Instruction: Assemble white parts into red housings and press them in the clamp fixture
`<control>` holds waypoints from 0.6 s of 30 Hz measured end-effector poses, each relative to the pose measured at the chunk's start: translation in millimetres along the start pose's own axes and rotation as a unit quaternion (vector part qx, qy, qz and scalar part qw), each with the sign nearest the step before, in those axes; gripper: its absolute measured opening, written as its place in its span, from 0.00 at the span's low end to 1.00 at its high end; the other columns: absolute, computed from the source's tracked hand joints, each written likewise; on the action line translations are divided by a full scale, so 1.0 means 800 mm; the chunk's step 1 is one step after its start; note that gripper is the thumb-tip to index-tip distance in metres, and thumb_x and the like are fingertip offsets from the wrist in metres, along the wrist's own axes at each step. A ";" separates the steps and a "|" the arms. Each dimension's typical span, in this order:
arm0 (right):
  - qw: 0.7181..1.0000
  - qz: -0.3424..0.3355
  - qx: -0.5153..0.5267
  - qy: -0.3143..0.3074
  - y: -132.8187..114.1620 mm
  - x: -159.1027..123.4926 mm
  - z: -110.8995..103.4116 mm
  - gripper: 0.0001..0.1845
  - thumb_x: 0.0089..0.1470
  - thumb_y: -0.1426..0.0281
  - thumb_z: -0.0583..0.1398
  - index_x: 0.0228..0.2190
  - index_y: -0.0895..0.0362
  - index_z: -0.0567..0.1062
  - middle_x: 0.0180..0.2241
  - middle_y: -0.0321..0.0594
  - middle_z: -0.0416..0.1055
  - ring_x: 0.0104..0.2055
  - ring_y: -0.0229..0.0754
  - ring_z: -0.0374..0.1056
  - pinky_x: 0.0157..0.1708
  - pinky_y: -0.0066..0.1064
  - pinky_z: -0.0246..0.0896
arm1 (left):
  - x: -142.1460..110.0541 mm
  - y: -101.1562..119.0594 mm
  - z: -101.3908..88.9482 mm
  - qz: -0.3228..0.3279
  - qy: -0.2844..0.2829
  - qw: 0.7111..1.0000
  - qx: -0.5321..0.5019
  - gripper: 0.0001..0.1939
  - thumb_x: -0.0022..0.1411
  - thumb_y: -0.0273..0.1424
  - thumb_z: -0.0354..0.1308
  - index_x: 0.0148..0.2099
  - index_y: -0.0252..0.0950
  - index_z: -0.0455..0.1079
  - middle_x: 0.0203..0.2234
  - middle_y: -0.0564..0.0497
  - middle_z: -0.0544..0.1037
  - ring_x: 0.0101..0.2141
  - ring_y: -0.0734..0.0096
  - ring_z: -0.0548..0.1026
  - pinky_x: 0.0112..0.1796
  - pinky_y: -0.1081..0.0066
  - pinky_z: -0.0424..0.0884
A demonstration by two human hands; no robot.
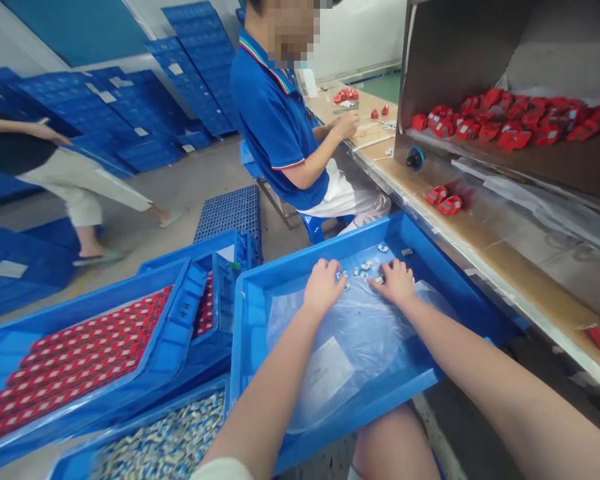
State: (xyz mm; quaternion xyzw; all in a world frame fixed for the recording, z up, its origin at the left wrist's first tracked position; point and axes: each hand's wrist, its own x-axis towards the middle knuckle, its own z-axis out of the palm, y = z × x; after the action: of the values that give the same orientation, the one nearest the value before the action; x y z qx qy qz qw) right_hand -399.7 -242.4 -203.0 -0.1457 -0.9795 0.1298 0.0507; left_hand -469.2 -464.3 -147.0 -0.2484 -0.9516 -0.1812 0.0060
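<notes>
A blue plastic tray (250, 313) rests on my lap, lined with a clear plastic bag (350, 333). Several small white and blue parts (361, 269) lie at its far end. My left hand (323, 285) is curled with fingers bent down onto the parts at their left side. My right hand (396, 281) is likewise curled, fingertips pressing among the parts at their right. What each hand holds under the fingers is hidden.
Left of me stand a blue tray of red parts in rows (75, 363) and a tray of small white parts (165, 443). A workbench (520, 267) with red parts (443, 200) and a metal hopper (505, 127) is right. A seated person (280, 127) works ahead; another walks at left.
</notes>
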 end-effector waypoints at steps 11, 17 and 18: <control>1.000 -0.025 -0.005 -0.014 0.042 0.000 -0.015 0.23 0.58 0.49 0.62 0.46 0.52 0.75 0.49 0.48 0.65 0.54 0.57 0.60 0.53 0.46 0.54 | 0.004 -0.042 0.064 0.111 -0.095 0.985 0.091 0.16 0.70 0.42 0.53 0.51 0.40 0.73 0.54 0.41 0.64 0.53 0.54 0.67 0.53 0.62 0.67; 1.000 0.030 -0.002 0.003 0.054 0.006 -0.012 0.21 0.57 0.51 0.62 0.43 0.53 0.74 0.47 0.49 0.67 0.52 0.58 0.61 0.48 0.43 0.57 | -0.015 -0.069 0.048 0.042 -0.066 0.996 0.036 0.17 0.72 0.41 0.48 0.52 0.40 0.74 0.52 0.44 0.66 0.46 0.64 0.72 0.50 0.68 0.69; 0.999 0.034 -0.001 0.003 0.054 0.007 -0.013 0.21 0.57 0.52 0.62 0.43 0.53 0.74 0.47 0.49 0.67 0.51 0.58 0.61 0.47 0.42 0.58 | -0.018 -0.072 0.046 0.020 -0.062 0.997 0.047 0.17 0.73 0.40 0.47 0.51 0.41 0.74 0.52 0.44 0.67 0.46 0.64 0.73 0.48 0.68 0.69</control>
State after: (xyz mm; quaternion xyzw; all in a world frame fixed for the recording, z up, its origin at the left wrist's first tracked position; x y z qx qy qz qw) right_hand -391.7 -198.2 -204.6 -0.1793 -0.9740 0.1296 0.0487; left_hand -480.8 -504.9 -202.9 -0.2775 -0.9525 -0.1200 -0.0375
